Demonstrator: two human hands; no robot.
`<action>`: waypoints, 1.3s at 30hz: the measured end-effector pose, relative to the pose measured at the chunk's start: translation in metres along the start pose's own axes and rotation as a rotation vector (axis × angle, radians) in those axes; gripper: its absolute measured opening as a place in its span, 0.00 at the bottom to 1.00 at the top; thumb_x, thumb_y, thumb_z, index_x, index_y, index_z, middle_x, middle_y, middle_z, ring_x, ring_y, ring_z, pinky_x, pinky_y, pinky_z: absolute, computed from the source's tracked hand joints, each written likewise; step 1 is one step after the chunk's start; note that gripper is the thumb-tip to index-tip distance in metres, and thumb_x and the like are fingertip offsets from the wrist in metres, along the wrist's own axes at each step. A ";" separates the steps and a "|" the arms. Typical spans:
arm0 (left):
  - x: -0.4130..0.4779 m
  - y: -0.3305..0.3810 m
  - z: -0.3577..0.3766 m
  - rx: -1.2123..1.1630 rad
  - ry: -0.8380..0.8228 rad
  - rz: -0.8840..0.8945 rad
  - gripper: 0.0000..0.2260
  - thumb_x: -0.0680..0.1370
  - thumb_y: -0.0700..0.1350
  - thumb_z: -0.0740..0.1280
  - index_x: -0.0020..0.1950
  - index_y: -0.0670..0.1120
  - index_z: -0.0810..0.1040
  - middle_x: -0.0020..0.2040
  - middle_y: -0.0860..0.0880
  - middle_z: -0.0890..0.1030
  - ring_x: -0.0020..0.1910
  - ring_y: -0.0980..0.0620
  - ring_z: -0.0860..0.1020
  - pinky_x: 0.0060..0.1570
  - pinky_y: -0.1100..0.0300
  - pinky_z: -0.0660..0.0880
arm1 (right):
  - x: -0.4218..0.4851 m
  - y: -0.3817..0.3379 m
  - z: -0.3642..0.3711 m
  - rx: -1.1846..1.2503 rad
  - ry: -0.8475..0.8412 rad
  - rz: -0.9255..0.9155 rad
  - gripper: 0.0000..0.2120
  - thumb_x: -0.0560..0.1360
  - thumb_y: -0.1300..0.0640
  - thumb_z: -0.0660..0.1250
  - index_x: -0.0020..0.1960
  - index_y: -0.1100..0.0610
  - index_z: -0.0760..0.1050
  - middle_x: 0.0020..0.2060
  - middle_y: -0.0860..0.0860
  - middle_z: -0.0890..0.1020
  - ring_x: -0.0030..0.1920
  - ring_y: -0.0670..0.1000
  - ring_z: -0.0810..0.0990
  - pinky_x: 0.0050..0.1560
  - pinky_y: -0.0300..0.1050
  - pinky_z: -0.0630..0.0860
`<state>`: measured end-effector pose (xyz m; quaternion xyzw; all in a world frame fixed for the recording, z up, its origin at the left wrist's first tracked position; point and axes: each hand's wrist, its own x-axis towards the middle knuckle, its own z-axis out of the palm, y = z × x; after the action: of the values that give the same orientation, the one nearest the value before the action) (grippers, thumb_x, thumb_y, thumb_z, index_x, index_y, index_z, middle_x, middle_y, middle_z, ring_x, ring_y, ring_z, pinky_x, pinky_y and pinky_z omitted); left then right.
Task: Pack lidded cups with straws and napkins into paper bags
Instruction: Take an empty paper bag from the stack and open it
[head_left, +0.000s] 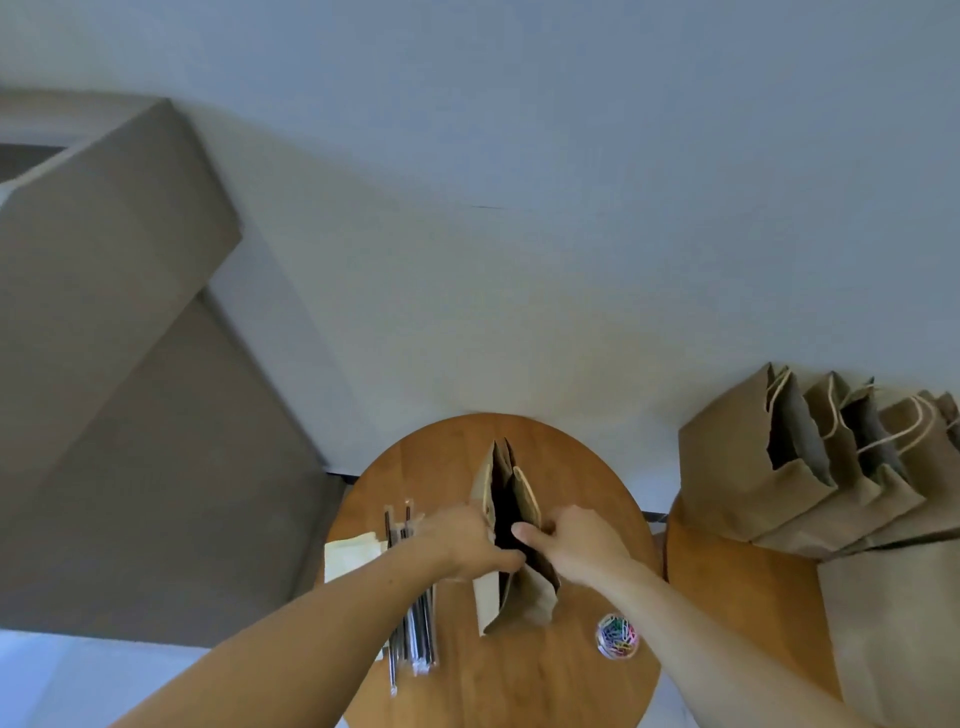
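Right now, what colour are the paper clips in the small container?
Multicoloured paper clips, clearest in the head view.

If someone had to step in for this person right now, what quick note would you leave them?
Left hand: gripping the left rim of the paper bag on the round table.
Right hand: gripping the right rim, the mouth spread open.
Straws and napkins lie left of the bag; a tub of paper clips sits on its right.
More opened bags stand on the table to the right; their contents are hidden.
No cups in view. Left: load cup, straw and napkin into this bag.
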<state>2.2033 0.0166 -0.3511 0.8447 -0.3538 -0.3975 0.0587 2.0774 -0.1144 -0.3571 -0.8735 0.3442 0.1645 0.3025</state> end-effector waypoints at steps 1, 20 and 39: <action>0.003 0.004 0.002 -0.019 0.021 -0.027 0.26 0.66 0.71 0.65 0.49 0.51 0.77 0.40 0.51 0.80 0.41 0.53 0.80 0.44 0.56 0.81 | 0.002 0.001 0.000 -0.008 0.010 0.002 0.21 0.75 0.32 0.61 0.35 0.47 0.69 0.26 0.45 0.75 0.25 0.43 0.73 0.25 0.38 0.62; 0.014 -0.043 -0.007 -0.222 0.069 -0.157 0.18 0.76 0.60 0.66 0.46 0.45 0.79 0.40 0.45 0.82 0.36 0.51 0.83 0.43 0.59 0.83 | 0.024 0.039 0.000 0.110 -0.109 -0.046 0.17 0.76 0.40 0.67 0.59 0.49 0.71 0.47 0.43 0.80 0.39 0.47 0.83 0.32 0.33 0.77; -0.041 -0.009 -0.142 0.504 0.519 -0.140 0.28 0.77 0.52 0.62 0.75 0.47 0.62 0.74 0.45 0.65 0.73 0.43 0.61 0.70 0.44 0.61 | 0.042 -0.076 -0.111 -0.176 -0.010 -0.353 0.30 0.78 0.53 0.62 0.78 0.54 0.60 0.76 0.53 0.63 0.74 0.56 0.64 0.70 0.48 0.66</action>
<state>2.2918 0.0235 -0.2321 0.9274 -0.3554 -0.0734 -0.0906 2.1693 -0.1622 -0.2615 -0.9425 0.1686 0.1426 0.2509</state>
